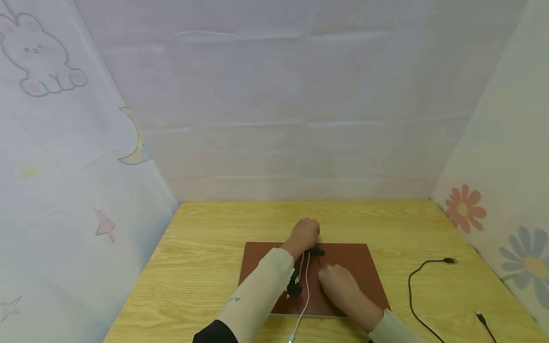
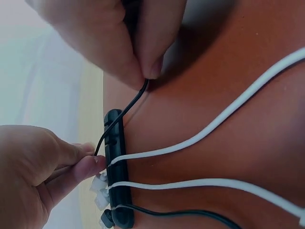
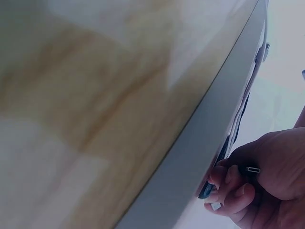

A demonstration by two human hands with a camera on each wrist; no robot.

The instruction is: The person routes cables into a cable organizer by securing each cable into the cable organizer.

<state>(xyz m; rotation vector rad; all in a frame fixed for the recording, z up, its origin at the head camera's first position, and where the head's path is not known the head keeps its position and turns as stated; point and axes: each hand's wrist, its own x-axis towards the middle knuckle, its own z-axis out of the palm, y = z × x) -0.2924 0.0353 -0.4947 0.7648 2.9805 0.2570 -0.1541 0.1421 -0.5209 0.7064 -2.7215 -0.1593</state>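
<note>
A black cable holder strip (image 2: 119, 191) lies on a brown board (image 1: 360, 276). Two white cables (image 2: 200, 182) and a black cable (image 2: 186, 213) sit in its slots. Another thin black cable (image 2: 131, 106) crosses above the strip's upper end in the left wrist view; whether it is in a slot I cannot tell. My left hand (image 1: 304, 233) pinches this cable behind the strip. On the near side, my right hand (image 1: 339, 286) pinches it between thumb and finger. A small metal-tipped plug (image 3: 252, 170) shows inside my right hand in the right wrist view.
On the board by my left sleeve is a black plug-like piece (image 1: 294, 288), partly hidden. A white cable end (image 1: 292, 337) hangs over the near side. To the right, a black cable (image 1: 410, 290) and another black cable plug (image 1: 481, 318) lie on the wooden table (image 1: 206, 247).
</note>
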